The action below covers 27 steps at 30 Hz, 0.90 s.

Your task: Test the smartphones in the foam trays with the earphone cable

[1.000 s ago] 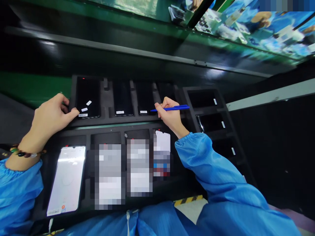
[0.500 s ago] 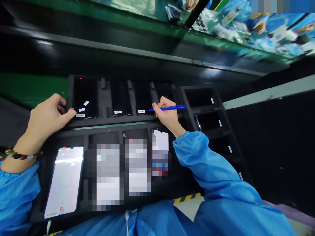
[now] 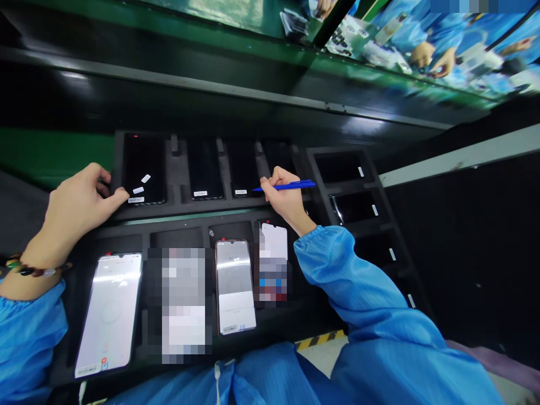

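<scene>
My right hand [image 3: 283,194] is closed round a blue pen [image 3: 291,185]. Its tip points left, beside the white label at the bottom of a dark-screened phone [image 3: 242,166] in the upper black tray [image 3: 175,169]. My left hand [image 3: 86,194] is at that tray's left end. Its thumb lies on the near corner and its bent fingers are against the side. Next to the thumb, a dark phone [image 3: 144,160] bears a bottom label and two loose white stickers [image 3: 141,184]. Another dark phone [image 3: 205,166] lies between.
Nearest me, a second tray [image 3: 181,222] holds lit phones, including a white-screened phone [image 3: 109,312] and a grey-and-white one [image 3: 236,287]; others are pixelated. At right, a third tray [image 3: 314,169] holds several dark labelled phones. Beyond the bench ledge [image 3: 211,93], co-workers' hands [image 3: 434,59] are among parts.
The view has shifted slightly, and both hands keep nearly the same place over the tray. Co-workers' hands in the background have moved.
</scene>
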{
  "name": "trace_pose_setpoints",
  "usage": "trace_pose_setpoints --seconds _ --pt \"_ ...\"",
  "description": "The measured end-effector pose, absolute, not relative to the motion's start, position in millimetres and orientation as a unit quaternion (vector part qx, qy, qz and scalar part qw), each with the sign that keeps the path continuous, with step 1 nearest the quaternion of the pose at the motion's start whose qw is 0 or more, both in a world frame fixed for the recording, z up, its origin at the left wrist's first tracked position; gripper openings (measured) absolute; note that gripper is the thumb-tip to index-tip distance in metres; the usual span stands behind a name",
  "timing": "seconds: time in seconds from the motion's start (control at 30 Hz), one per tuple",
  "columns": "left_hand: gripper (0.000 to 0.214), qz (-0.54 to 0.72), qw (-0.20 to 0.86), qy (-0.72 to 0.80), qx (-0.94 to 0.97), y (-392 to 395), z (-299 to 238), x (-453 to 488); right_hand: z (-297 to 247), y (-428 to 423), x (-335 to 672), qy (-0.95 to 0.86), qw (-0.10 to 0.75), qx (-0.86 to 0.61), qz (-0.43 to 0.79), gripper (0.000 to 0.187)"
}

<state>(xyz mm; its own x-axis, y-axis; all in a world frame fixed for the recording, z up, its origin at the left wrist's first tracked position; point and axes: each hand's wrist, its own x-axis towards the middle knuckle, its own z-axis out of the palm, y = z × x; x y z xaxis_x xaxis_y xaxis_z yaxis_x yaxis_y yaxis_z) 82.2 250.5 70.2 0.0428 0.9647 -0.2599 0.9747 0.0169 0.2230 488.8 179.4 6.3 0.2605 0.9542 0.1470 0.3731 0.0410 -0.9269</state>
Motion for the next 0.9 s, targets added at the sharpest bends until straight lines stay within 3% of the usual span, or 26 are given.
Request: trace_pose_setpoints --seconds 0.23,0.4,0.63,0.8,0.9 --pt "0.039 -0.025 0.177 0.691 0.700 250.6 73.3 83.8 5.1 178.7 487.1 -0.531 0.501 -0.623 0.281 0.056" --pt "0.040 -0.015 0.166 0.694 0.700 251.9 70.3 81.2 10.1 177.5 495.0 -0.523 0.499 -0.633 0.276 0.063" --pt "0.049 -0.016 0.162 0.708 0.687 247.9 74.4 86.9 42.5 159.9 546.1 -0.480 0.534 -0.669 0.192 0.064" --pt "0.065 -0.033 0.054 0.701 0.710 252.8 75.1 69.3 43.4 147.8 563.9 -0.505 0.510 -0.676 0.167 0.063" --pt "0.067 -0.010 0.062 0.695 0.716 257.4 72.8 56.9 39.1 144.5 564.5 -0.513 0.493 -0.679 0.181 0.064"
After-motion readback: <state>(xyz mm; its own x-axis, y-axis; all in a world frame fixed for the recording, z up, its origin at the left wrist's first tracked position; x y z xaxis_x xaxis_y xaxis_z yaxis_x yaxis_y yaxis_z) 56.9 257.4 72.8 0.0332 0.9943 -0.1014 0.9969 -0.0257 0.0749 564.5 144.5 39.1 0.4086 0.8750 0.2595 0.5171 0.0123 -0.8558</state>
